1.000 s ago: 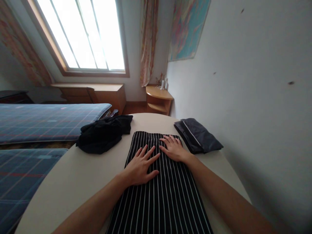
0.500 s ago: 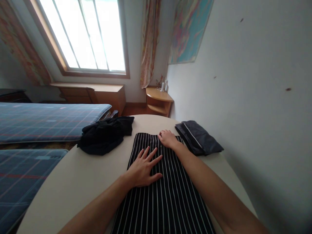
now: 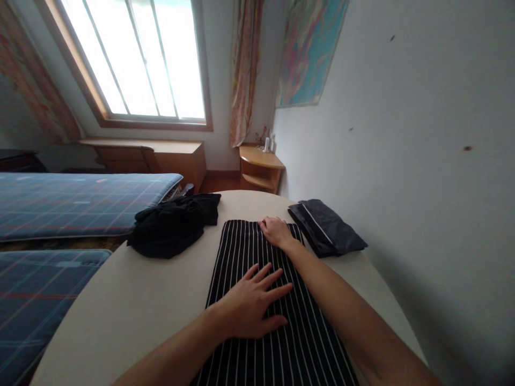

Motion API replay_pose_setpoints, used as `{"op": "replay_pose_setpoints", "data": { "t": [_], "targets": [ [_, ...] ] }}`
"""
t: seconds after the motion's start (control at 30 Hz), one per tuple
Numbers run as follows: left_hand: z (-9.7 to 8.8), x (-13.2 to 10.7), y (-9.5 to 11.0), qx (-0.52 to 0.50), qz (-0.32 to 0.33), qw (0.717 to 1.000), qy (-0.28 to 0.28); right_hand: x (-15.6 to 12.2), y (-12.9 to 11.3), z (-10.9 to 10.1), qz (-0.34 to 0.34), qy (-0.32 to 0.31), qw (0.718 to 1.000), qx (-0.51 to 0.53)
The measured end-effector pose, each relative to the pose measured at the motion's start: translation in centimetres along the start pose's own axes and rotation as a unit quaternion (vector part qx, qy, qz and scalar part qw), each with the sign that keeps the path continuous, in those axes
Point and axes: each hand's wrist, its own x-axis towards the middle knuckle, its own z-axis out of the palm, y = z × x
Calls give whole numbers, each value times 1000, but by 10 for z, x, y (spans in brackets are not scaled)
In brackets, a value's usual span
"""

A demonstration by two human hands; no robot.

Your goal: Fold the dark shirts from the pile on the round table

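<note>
A black garment with thin white stripes [image 3: 241,257] lies flat in a long folded strip, running from mid-table toward me and out of the bottom of the view. My left hand [image 3: 257,300] rests palm down over its middle, fingers spread. At the far end, my right hand [image 3: 275,231] has its fingers curled on the garment's top edge; the fingertips are partly hidden. To the left sits a crumpled black garment [image 3: 173,222]. A dark grey folded garment [image 3: 328,228] with a light piping line lies just right of my right hand.
The round cream table [image 3: 132,305] carries all the garments. Beds with blue plaid mattresses [image 3: 80,203] stand close at the left. A white wall [image 3: 402,187] runs along the right. Beyond the table are a corner shelf [image 3: 261,158], a wooden desk [image 3: 177,153] and a window [image 3: 137,59].
My left hand has slid toward me and to the right over the striped garment, fingers still spread. My right hand stays at the far edge. The view has shifted slightly.
</note>
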Motion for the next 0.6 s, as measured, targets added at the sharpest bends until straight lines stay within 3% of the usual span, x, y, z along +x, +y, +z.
{"op": "replay_pose_setpoints", "data": {
  "t": [0.13, 0.27, 0.37, 0.43, 0.5, 0.6],
  "targets": [
    [6, -2, 10, -25, 7, 999, -19, -1, 3, -4, -28, 4, 1000, 13],
    [9, 1, 2, -35, 6, 999, 0, -3, 6, -17, -58, 30, 997, 32],
    [-1, 4, -20, -33, -41, 992, 118, -7, 10, -29, -106, 77, 989, 66],
    [-12, 5, -44, -29, -100, 963, 249, -11, 12, -38, -149, 117, 978, 86],
    [-23, 3, -72, -77, -162, 923, 340, -16, 12, -48, -187, 154, 967, 80],
    [-32, -1, -107, -256, -210, 872, 360, -30, 9, -61, -246, 202, 948, 19]
  ]
}}
